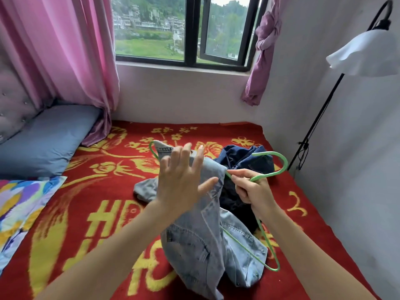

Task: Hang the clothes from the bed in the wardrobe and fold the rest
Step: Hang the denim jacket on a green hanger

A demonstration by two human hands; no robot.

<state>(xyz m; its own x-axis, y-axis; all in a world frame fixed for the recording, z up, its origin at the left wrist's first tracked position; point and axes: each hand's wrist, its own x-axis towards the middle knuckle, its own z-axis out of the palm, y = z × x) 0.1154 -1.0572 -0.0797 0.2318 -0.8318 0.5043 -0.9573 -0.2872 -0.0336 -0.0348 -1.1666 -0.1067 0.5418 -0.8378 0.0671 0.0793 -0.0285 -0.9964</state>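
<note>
Right hand (pixel 251 191) grips the hanger (pixel 259 177); left hand (pixel 184 178), fingers spread, lies against the jacket (pixel 194 241) on it. Dark clothes (pixel 240 156) lie near the bed's (pixel 97 213) right edge.

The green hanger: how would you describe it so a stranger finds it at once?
Below the window lies a red bed cover. Above it, the right hand grips a thin hanger pushed into a pale denim jacket. Only it is bright green among blue clothes.
</note>
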